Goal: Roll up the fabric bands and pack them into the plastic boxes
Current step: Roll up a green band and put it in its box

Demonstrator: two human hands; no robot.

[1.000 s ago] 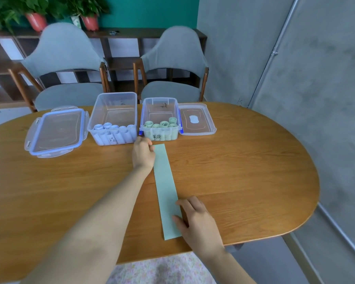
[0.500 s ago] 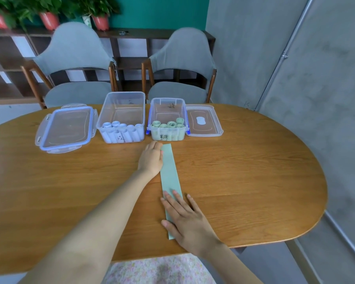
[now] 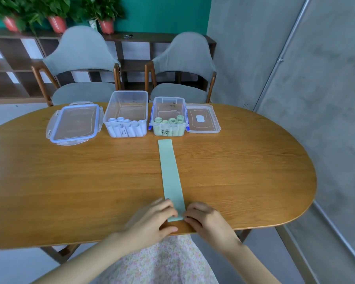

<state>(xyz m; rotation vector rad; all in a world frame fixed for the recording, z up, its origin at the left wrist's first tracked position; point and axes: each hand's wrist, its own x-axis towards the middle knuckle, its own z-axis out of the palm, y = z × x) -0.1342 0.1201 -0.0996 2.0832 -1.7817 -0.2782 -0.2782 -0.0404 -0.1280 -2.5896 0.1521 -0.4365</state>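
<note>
Pinching the near end of the green fabric band [image 3: 171,177], flat on the oval table [image 3: 70,181], my left hand [image 3: 152,220] and right hand [image 3: 205,220] gripped its corners. Uneven starting tuck risked a skewed roll, misfitting the green-roll box [image 3: 168,128].

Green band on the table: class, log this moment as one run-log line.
stage: starting roll | green band: flat on table | left hand, right hand: pinching near end | boxes: open

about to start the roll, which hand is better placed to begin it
Neither clearly: the left hand and right hand both pinch the near end of the green band, one at each corner. Rolling probably needs both together.
</note>
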